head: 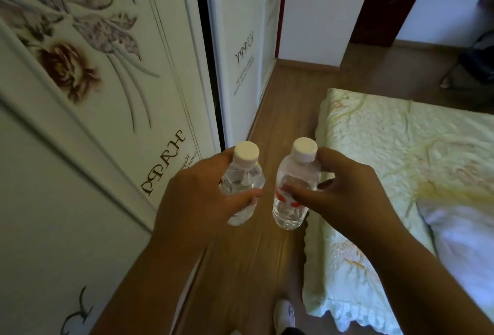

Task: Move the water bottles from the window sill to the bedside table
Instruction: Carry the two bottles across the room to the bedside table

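left hand point(197, 195) curls round one water bottle point(242, 187), centre frame, white cap up | right hand point(344, 195) pinches second water bottle point(292, 190) between thumb and fingers, just beside the first | both carried over wooden floor point(291, 94) | wardrobe door point(88, 94) left, bed point(401, 161) right

Left hand point(199, 195) curled gripping; right hand point(344, 195) likewise, forearms extended.

"HAPPY" (mirrored) — wardrobe doors point(165, 163).
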Demonstrator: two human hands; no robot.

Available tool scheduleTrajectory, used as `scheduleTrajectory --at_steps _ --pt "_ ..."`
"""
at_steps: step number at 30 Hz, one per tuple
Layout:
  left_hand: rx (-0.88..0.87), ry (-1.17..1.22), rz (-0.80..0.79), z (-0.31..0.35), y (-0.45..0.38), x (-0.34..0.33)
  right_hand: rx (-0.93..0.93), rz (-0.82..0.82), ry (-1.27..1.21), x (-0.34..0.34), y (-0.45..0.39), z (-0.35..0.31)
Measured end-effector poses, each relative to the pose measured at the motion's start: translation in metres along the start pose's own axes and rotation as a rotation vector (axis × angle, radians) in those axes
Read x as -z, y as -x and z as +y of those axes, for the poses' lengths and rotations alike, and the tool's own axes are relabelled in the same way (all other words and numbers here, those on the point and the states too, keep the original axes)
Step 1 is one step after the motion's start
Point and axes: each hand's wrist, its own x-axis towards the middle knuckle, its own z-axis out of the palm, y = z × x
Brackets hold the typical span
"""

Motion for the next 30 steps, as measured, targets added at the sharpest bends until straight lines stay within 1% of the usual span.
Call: scheduleTrajectory --at_steps 7,12,20,23,26,30 --pt "-0.002 0.025 -0.037 -0.012 -0.049 -0.021 -0.02 0.015 -0.002 -0.003 -0.047 0.016" --pt "-0.004 0.032 -0.028 -0.002 -0.1 -0.036 -0.037 0.009 -0.03 0.006 -0.1 0.037" --pt "-0.038 0.04 0.013 0.033 -0.195 -0.073 -0.049 0.035 -0.067 0.047 -0.191 0.076" --pt "-0.039 0.082 0.025 0.043 -0.222 -0.089 -0.037 0.042 -0.059 0.064 -0.217 0.087" --pt "-0.054 0.123 -0.004 0.054 -0.249 -0.104 -0.034 0.056 -0.06 0.081 -0.237 0.098" --pt "-0.08 0.107 -0.049 0.062 -0.285 -0.123 -0.059 0.095 -0.067 0.103 -0.258 0.116"
